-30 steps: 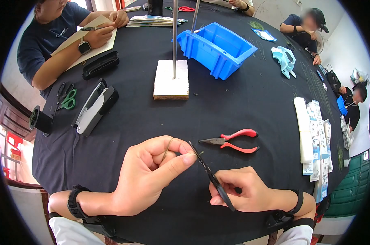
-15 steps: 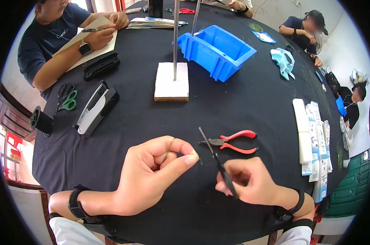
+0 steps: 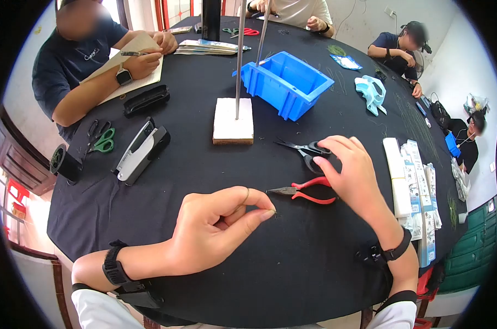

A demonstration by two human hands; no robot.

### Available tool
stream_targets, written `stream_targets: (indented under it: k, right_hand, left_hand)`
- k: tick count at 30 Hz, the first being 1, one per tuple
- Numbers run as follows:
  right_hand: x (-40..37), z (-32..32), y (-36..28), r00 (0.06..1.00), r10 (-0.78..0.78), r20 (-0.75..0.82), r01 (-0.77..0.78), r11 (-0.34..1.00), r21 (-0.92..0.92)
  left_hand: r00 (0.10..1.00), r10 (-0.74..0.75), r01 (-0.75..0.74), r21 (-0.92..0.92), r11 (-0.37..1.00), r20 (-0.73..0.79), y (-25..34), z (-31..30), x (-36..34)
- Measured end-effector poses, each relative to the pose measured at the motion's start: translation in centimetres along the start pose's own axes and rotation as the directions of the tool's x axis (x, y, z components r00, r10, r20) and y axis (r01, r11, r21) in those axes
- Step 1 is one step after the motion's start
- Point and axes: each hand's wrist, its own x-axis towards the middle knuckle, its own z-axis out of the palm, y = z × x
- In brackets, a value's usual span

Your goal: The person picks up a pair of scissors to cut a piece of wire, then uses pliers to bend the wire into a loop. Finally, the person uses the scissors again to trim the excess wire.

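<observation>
My left hand (image 3: 215,225) is closed in a pinch, with a thin greenish line looped round its index finger and a tiny end poking out at the fingertips. Whatever else the pinch holds is too small to name. My right hand (image 3: 350,170) has its thumb and fingers at the handles of the small black scissors (image 3: 303,149), whose blades are parted and point left. Between the hands, nose toward my left fingertips, lie the red-handled pliers (image 3: 314,192).
Beyond are a white block (image 3: 233,123) with a metal rod (image 3: 239,66) and a blue bin (image 3: 287,82). A stapler (image 3: 141,153), green scissors (image 3: 104,141) and a spool (image 3: 66,164) lie left; paper packets (image 3: 421,192) lie right. Co-workers sit around the black table (image 3: 204,170).
My right hand has moved up and away with the black scissors, from below the pliers to above them. My left hand keeps its pinch, slightly shifted right. The whole view has shifted a little.
</observation>
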Motion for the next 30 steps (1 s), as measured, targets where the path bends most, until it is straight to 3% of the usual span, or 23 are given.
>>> stream_targets:
  k: [1, 2, 4, 5, 8, 11, 15, 19, 23, 30]
  right_hand:
    - [0.0, -0.1, -1.0, 0.995, -0.076, -0.071, 0.077, 0.997, 0.008]
    - [-0.1, -1.0, -3.1, 0.996, 0.021, 0.082, -0.051, 0.921, 0.385]
    - [-1.3, -1.0, -5.1, 0.930, -0.058, 0.362, -0.276, 0.542, 0.794]
    - [-1.7, -0.8, -5.6, 0.910, -0.142, 0.389, -0.289, 0.455, 0.842]
    - [-2.5, -0.5, -6.5, 0.868, -0.125, 0.481, -0.438, 0.267, 0.859]
    - [-2.6, -0.3, -6.2, 0.880, -0.104, 0.463, -0.415, 0.305, 0.857]
    - [-2.5, -0.6, -6.1, 0.956, -0.125, 0.264, -0.152, 0.559, 0.815]
    - [-2.5, -0.4, -6.2, 0.982, -0.177, 0.067, 0.080, 0.709, 0.701]
    - [-2.5, 0.0, -6.4, 0.971, -0.233, -0.049, 0.212, 0.754, 0.622]
    - [-3.0, 0.0, -6.9, 0.969, -0.232, -0.089, 0.244, 0.824, 0.511]
  left_hand:
    - [0.999, 0.036, -0.036, 0.017, 0.999, 0.001, 0.0, 0.0, -0.1]
    - [0.997, 0.072, -0.072, 0.033, 0.997, 0.003, 0.0, 0.0, -0.1]
    - [0.992, 0.125, -0.125, 0.064, 0.990, 0.004, 0.1, 0.1, -0.1]
    - [0.988, 0.152, -0.152, 0.079, 0.985, 0.006, 0.1, 0.1, -0.1]
    - [0.984, 0.178, -0.177, 0.105, 0.979, -0.002, -0.2, 0.3, -0.3]
    - [0.983, 0.186, -0.186, 0.118, 0.975, 0.008, -0.3, 0.3, -0.2]
    - [0.990, 0.137, -0.141, 0.106, 0.984, 0.042, -0.2, 0.2, -0.1]
    - [0.989, 0.124, -0.133, 0.126, 0.983, 0.076, -0.4, 0.2, -0.1]
    - [0.982, 0.163, -0.175, 0.137, 0.975, 0.092, -0.8, 0.4, -0.2]
    - [0.970, 0.226, -0.241, 0.203, 0.949, 0.093, -0.8, 0.5, 0.0]
